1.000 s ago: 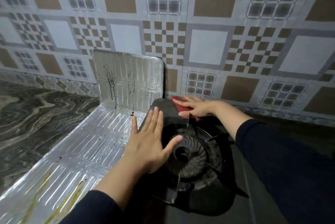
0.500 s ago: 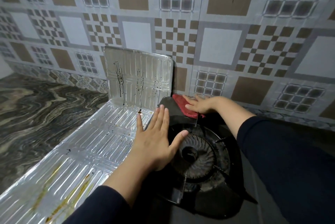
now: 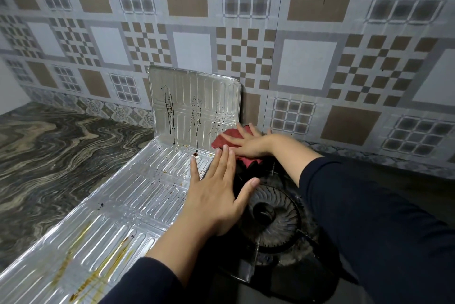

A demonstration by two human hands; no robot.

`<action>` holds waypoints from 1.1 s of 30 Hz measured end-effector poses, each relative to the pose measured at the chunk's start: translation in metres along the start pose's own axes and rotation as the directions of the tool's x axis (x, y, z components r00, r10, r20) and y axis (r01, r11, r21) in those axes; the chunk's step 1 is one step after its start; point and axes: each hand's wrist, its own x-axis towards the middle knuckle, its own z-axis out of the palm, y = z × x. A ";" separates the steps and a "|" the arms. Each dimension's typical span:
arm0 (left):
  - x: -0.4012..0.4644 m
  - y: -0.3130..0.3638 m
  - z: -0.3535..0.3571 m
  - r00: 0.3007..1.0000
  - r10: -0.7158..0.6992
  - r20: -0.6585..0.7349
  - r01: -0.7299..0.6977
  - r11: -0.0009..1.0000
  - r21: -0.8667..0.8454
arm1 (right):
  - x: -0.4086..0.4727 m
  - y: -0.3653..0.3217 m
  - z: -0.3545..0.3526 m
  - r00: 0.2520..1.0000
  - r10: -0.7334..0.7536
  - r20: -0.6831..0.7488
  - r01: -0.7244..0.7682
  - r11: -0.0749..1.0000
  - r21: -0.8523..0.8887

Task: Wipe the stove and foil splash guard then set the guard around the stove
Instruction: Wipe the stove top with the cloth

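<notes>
Head view: left hand [image 3: 216, 195] flat between foil guard [image 3: 138, 205] and burner [image 3: 273, 215].

Dim light, foil glare, wide-angle edge distortion

The stove [image 3: 275, 220] sat lower centre of the frame, the foil splash guard [image 3: 138, 200] flat to its left, one panel upright against the wall [image 3: 307, 62] behind; cloth [image 3: 222, 140] at the stove's back corner.

A home kitchen: gas stove [image 3: 273, 215] on marbled counter [image 3: 54, 156] against patterned wall tiles [image 3: 307, 62].
</notes>
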 end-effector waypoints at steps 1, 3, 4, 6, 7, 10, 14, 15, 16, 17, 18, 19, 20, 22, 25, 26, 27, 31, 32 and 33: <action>0.000 0.000 0.000 1.000 -0.001 0.002 0.001 1.000 0.001 | -0.001 -0.001 0.002 1.000 0.003 -0.013 -0.004 1.000 -0.014; 0.000 0.000 0.000 1.000 -0.001 -0.001 0.001 1.000 0.001 | -0.003 -0.005 0.007 0.999 0.015 -0.033 -0.016 0.999 -0.035; 0.000 0.000 0.000 1.000 0.000 -0.001 0.000 1.000 -0.002 | -0.005 -0.007 0.009 0.999 0.017 -0.038 -0.019 0.999 -0.041; 0.000 -0.001 0.000 1.000 -0.004 0.006 0.004 1.000 -0.009 | -0.008 -0.010 0.009 1.000 0.006 -0.020 -0.007 0.999 -0.052; 0.001 -0.001 -0.001 1.000 -0.006 0.006 0.006 1.000 -0.007 | -0.011 -0.011 0.008 1.000 -0.008 0.000 0.008 0.998 -0.065; 0.000 -0.001 -0.002 1.000 -0.006 0.000 0.006 1.000 0.008 | -0.012 -0.008 0.005 0.998 -0.025 0.055 0.029 0.997 -0.074; 0.000 -0.001 -0.001 1.000 -0.004 0.014 0.004 1.000 0.029 | -0.013 -0.010 0.005 0.996 0.060 0.071 -0.062 0.998 0.031; 0.001 -0.001 0.000 1.000 -0.005 0.014 0.004 0.999 0.033 | -0.014 -0.011 0.003 0.994 0.091 0.063 -0.093 0.995 0.030; 0.001 -0.001 0.000 1.000 -0.005 0.016 0.004 0.999 0.039 | -0.016 -0.011 0.001 0.991 0.118 0.057 -0.120 0.993 0.021; 0.001 -0.001 0.000 1.000 -0.004 0.017 0.003 0.999 0.046 | -0.020 -0.008 -0.002 0.988 0.143 0.058 -0.145 0.989 0.025; 0.001 -0.001 0.000 1.000 -0.003 0.019 0.002 0.999 0.052 | -0.024 -0.002 -0.005 0.983 0.169 0.068 -0.172 0.983 0.058; 0.001 -0.001 0.000 1.000 -0.005 0.022 0.003 0.998 0.055 | -0.028 0.007 -0.007 0.977 0.193 0.086 -0.202 0.973 0.112; 0.000 -0.001 0.000 1.000 -0.008 0.028 0.006 0.998 0.057 | -0.033 0.016 -0.008 0.971 0.215 0.104 -0.230 0.958 0.170; 0.000 0.001 -0.001 0.999 -0.018 0.041 0.015 0.998 0.060 | -0.045 0.033 -0.006 0.960 0.254 0.114 -0.275 0.929 0.249; 0.001 0.002 -0.001 0.998 -0.020 0.067 0.015 0.998 0.067 | -0.066 0.052 0.002 0.951 0.298 0.081 -0.308 0.903 0.300; 0.001 0.002 -0.002 0.997 -0.014 0.070 0.010 0.998 0.067 | -0.074 0.058 0.007 0.946 0.320 0.059 -0.322 0.895 0.309; 0.001 0.001 -0.002 0.997 -0.009 0.072 0.005 0.998 0.061 | -0.082 0.065 0.012 0.938 0.344 0.040 -0.338 0.884 0.323; 0.003 0.001 -0.001 0.997 0.015 0.080 -0.016 1.000 0.012 | -0.119 0.081 0.042 0.907 0.418 -0.057 -0.378 0.866 0.328; 0.003 0.001 -0.001 0.997 0.019 0.080 -0.020 1.000 0.006 | -0.128 0.082 0.050 0.898 0.432 -0.087 -0.382 0.862 0.333; 0.004 0.001 -0.001 0.997 0.020 0.081 -0.021 1.000 0.002 | -0.136 0.082 0.056 0.888 0.447 -0.108 -0.383 0.849 0.364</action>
